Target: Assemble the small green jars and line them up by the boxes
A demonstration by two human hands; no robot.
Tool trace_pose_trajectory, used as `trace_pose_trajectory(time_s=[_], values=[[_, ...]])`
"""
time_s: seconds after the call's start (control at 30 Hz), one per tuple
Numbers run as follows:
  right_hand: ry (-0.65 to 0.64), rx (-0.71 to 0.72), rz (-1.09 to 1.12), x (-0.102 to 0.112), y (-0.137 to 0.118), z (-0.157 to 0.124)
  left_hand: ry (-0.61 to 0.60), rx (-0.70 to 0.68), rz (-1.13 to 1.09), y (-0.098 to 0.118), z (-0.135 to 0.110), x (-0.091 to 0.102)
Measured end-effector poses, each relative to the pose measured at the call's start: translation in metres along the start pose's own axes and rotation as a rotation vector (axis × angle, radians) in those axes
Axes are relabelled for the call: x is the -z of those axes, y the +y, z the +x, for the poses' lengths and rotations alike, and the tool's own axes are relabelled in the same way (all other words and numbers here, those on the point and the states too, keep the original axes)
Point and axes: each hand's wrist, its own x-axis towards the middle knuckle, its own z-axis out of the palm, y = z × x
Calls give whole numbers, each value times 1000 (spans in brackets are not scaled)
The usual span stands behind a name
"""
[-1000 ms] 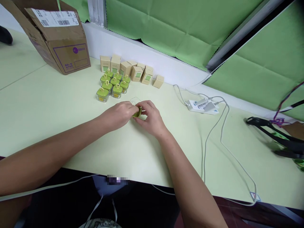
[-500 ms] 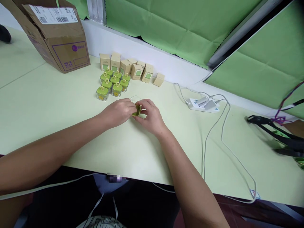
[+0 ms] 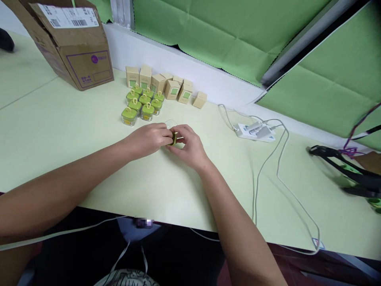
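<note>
My right hand [image 3: 189, 146] grips a green lid [image 3: 174, 139] between thumb and fingers, its hollow underside turned towards me. My left hand [image 3: 153, 139] presses its bent fingers into the lid's near side and covers much of it. Just behind the fingers stands a clear jar [image 3: 171, 123], partly hidden by the hands. To the back left, several small clear jars with green lids [image 3: 147, 110] and loop handles are grouped close together.
Small tan cardboard boxes [image 3: 172, 90] line the wall behind the jars. A large open carton [image 3: 86, 65] stands at the back left. On the right lie a white power strip [image 3: 255, 132] with looping cables and a black stand-like object [image 3: 351, 171].
The left fingers have shifted slightly right over the lid, covering more of it. The right hand keeps its hold in nearly the same place.
</note>
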Motion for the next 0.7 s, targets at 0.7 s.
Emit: trace_pose_trajectory(time_s=[0.7], values=[[49,82,-56,3,-4,1,304,533,-461,6,9,6]])
